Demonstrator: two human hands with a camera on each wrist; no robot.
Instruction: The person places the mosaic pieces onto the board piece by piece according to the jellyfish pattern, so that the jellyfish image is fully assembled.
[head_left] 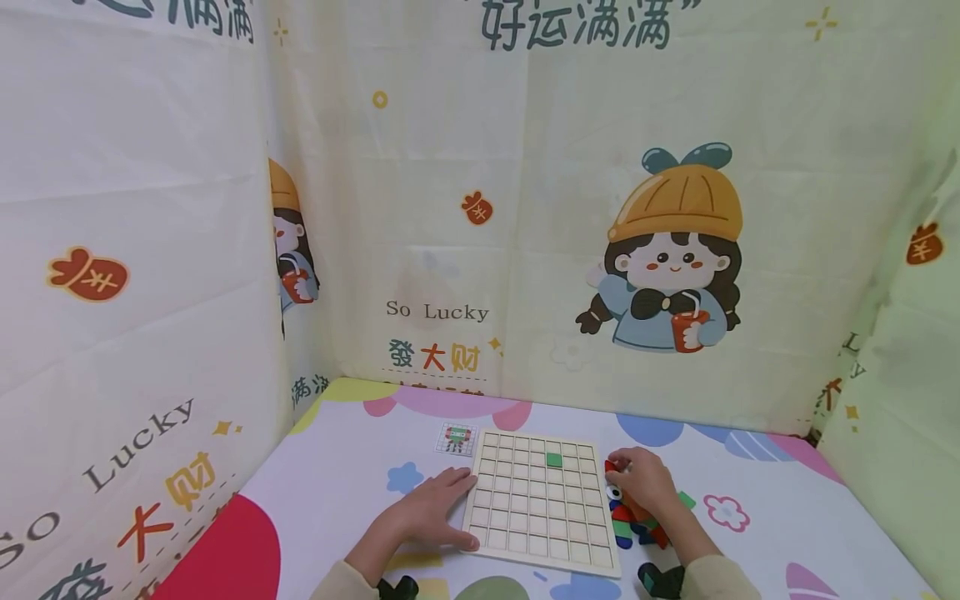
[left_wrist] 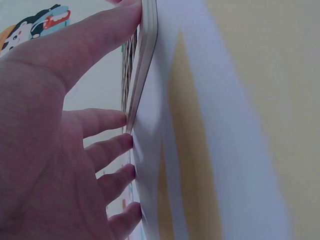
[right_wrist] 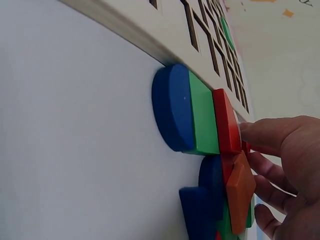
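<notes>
A wooden grid board (head_left: 536, 500) lies on the table between both hands, with a green square block (head_left: 554, 460) in one of its upper cells. My left hand (head_left: 438, 508) rests along the board's left edge, thumb and fingers spread; the left wrist view shows the fingertips touching that edge. Beyond the board's right edge, my right hand (head_left: 643, 482) pinches a small red block (head_left: 610, 467), partly hidden by the fingers. Around it lie loose coloured blocks: a blue rounded one (right_wrist: 172, 107), a green one (right_wrist: 203, 115), a red one (right_wrist: 227, 122) and an orange one (right_wrist: 241, 192).
A small pattern card (head_left: 455, 438) with a pixel figure lies beyond the board's upper left corner. A lone green block (head_left: 686, 500) sits right of the right wrist. Printed cloth walls (head_left: 420, 250) enclose the table's back and sides.
</notes>
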